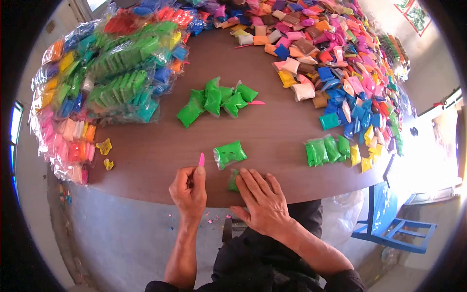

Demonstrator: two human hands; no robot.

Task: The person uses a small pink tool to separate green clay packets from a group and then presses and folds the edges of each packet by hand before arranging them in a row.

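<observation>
My left hand point(190, 190) is closed in a pinch on a small pink plastic knife point(202, 159), whose pointed end sticks up past the thumb. Flat on the table edge lies my right hand point(260, 199), fingers stretched out, partly covering a small green packet point(233, 180). Just beyond both hands is another green packet point(230, 155) with a clear wrapper end. Farther back, several green packets point(212, 97) form a loose heap, with a second pink piece point(256, 102) at its right side.
Bundles of bagged packets point(121, 73) are stacked at the left. A large pile of loose colourful packets point(335, 63) spreads over the right. Several green packets point(323, 150) stand in a row near yellow ones point(367, 164). A blue chair point(389, 219) is beside the brown table point(146, 165).
</observation>
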